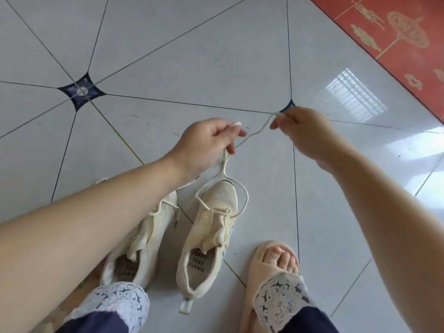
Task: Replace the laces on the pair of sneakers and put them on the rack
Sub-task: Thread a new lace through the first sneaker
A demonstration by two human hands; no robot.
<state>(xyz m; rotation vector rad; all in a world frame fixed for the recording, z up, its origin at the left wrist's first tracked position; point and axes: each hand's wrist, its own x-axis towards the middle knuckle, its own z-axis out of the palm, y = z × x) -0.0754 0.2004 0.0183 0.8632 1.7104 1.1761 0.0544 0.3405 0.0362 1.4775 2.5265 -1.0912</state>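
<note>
Two cream sneakers stand side by side on the tiled floor, toes pointing away from me. The right sneaker has a cream lace threaded through its front eyelets, and both ends rise above the toe. My left hand pinches one end of the lace, its tip showing past my fingers. My right hand pinches the other end, stretched out to the right. The left sneaker lies partly under my left forearm, with a loose lace across its top.
My right foot in a beige slide sandal rests just right of the sneakers. Lace-trimmed trouser cuffs fill the lower edge. Grey floor tiles spread ahead, and a red patterned floor strip runs along the top right.
</note>
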